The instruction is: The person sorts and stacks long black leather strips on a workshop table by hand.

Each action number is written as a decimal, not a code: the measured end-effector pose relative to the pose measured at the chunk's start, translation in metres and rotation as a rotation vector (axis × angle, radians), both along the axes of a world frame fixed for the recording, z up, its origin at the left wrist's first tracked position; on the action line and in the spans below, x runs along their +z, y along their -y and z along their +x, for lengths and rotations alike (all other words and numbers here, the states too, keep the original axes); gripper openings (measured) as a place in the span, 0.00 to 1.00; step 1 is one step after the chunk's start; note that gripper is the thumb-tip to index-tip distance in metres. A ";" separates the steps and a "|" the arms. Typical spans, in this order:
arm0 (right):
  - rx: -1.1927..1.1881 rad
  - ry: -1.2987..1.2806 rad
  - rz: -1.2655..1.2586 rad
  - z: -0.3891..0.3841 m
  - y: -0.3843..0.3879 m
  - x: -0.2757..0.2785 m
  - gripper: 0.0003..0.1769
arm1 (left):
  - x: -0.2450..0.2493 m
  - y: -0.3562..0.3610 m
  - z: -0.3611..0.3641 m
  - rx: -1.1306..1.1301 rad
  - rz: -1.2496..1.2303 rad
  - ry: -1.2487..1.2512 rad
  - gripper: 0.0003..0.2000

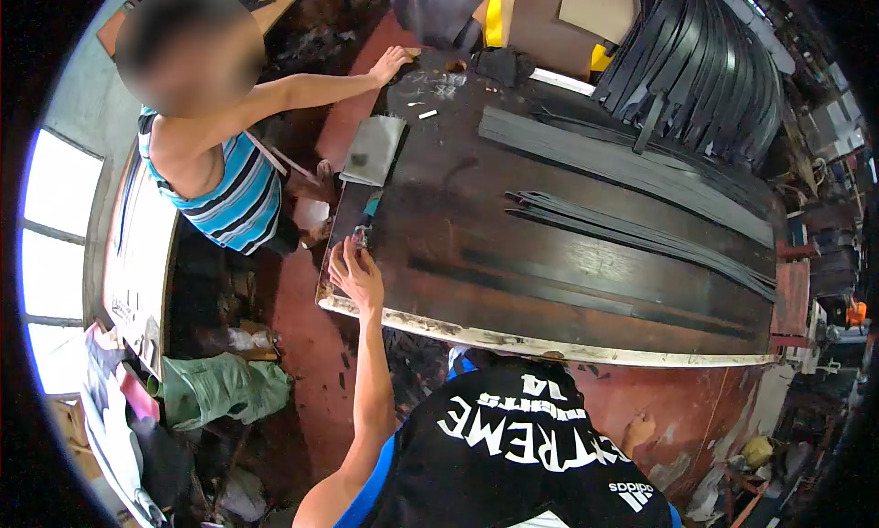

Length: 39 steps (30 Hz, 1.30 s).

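Note:
At the left corner of the dark table [439, 285], my left hand [357, 276] is raised with its fingers apart, beside a small pinkish object [360, 238] and a teal piece [373, 204]. My right hand [639, 430] hangs low, below the table's near edge and beside my black shirt; its fingers are too small and unclear to make out. A grey folded cloth or sheet [374, 150] lies beyond my left hand. Long dark strips [632, 239] and a wider grey bundle of strips [623, 169] stretch across the table.
Another person in a striped top [224, 194] stands at the left, a hand on the table's far corner. Many black strips [700, 79] hang in a thick bundle at the back right. A green sack [224, 391] lies at the lower left, near the reddish floor [307, 345].

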State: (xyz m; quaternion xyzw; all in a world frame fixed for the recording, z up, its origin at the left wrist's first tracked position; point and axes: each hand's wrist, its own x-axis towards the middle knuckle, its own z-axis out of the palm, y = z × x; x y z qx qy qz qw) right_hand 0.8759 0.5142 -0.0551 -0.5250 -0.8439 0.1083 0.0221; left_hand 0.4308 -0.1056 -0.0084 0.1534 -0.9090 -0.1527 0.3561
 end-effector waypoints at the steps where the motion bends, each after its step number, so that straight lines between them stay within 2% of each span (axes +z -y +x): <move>1: 0.010 0.000 -0.005 -0.002 -0.014 0.003 0.24 | 0.005 -0.010 0.006 0.010 -0.005 0.000 0.21; 3: -0.136 -0.016 0.131 -0.018 -0.042 0.011 0.24 | 0.018 -0.035 0.019 -0.119 0.003 -0.014 0.19; 4: -0.123 -0.026 0.124 -0.030 -0.056 0.020 0.24 | 0.025 -0.053 0.025 -0.174 0.023 -0.010 0.16; 5: -0.130 -0.044 0.106 -0.062 -0.056 0.055 0.21 | 0.027 -0.071 0.033 -0.160 0.017 -0.020 0.16; 7: -0.117 -0.074 0.087 -0.102 -0.084 0.068 0.20 | 0.029 -0.113 0.046 -0.405 0.094 0.077 0.15; 9: 0.261 -0.553 0.121 -0.123 -0.126 0.066 0.16 | 0.031 -0.168 0.059 -0.504 0.143 0.123 0.13; 11: 0.335 -0.392 -0.064 -0.160 -0.179 0.076 0.17 | 0.036 -0.247 0.075 -0.657 0.175 0.170 0.12; 12: 0.492 -0.512 -0.010 -0.162 -0.210 0.048 0.16 | 0.038 -0.271 0.079 -0.691 0.190 0.203 0.12; 14: 0.619 -0.419 0.022 -0.188 -0.211 0.073 0.15 | 0.040 -0.307 0.086 -0.726 0.185 0.235 0.11; 15: 0.695 -0.418 0.037 -0.193 -0.226 0.065 0.13 | 0.039 -0.325 0.091 -0.772 0.192 0.264 0.10; 16: 0.745 -0.383 -0.007 -0.203 -0.221 0.085 0.13 | 0.041 -0.335 0.094 -0.771 0.118 0.307 0.10; 18: 0.856 -0.359 -0.055 -0.209 -0.237 0.086 0.15 | 0.039 -0.343 0.098 -0.759 0.122 0.358 0.10; 22: 0.913 -0.292 -0.101 -0.216 -0.254 0.089 0.18 | 0.027 -0.331 0.091 -0.638 0.103 0.406 0.10; 27: 0.951 -0.270 -0.172 -0.227 -0.273 0.088 0.20 | 0.027 -0.328 0.071 -0.669 -0.041 0.485 0.11; 33: 0.978 -0.282 -0.072 -0.233 -0.287 0.086 0.21 | 0.024 -0.325 0.061 -0.628 -0.025 0.481 0.15; 39: 0.968 -0.252 -0.088 -0.241 -0.296 0.087 0.23 | 0.028 -0.339 0.050 -0.822 -0.118 0.503 0.20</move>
